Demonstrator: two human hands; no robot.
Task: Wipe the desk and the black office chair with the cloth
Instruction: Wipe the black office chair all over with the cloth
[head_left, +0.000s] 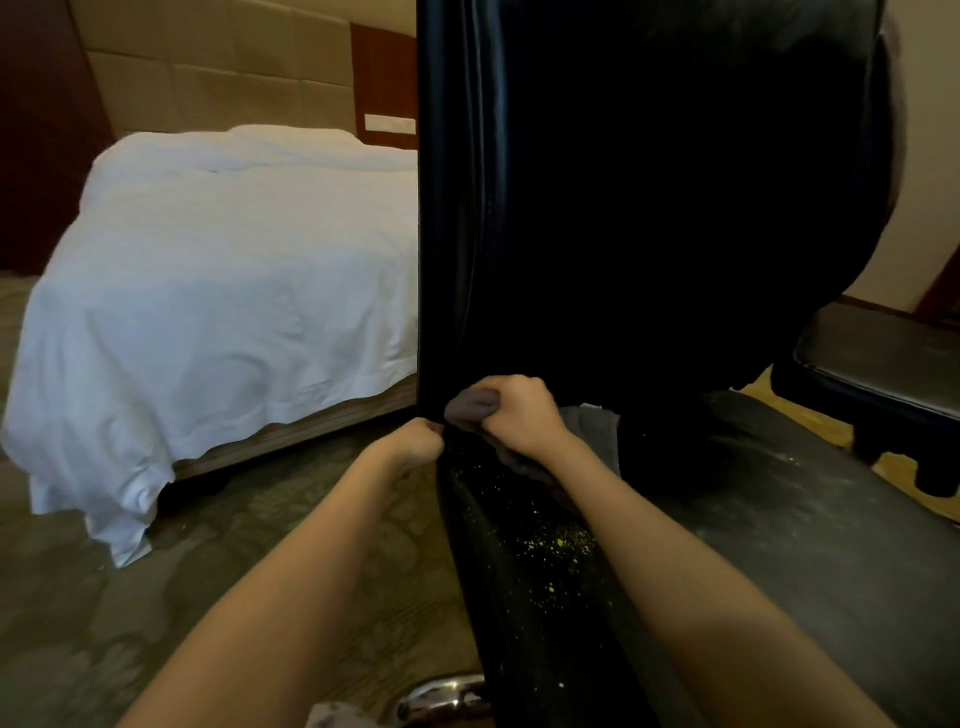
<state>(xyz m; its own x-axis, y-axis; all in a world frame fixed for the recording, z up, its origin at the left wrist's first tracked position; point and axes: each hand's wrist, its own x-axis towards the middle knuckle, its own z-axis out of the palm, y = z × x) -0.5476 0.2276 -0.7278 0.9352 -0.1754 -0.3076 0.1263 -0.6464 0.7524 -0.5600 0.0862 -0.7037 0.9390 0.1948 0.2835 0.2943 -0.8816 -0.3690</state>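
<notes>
Notably, yellow specks (558, 545) dot the black chair (649, 260) near the cloth (475, 404).

**No legible text in view**

Nothing in the scene can be read. The black office chair (649, 208) shows no legible label or brand on its upholstery, and the cloth (475, 408) shows no tag or print. A pale plate (390, 123) on the padded wall behind the bed (234, 260) is too small and blurred to tell whether it bears any marking.
</notes>
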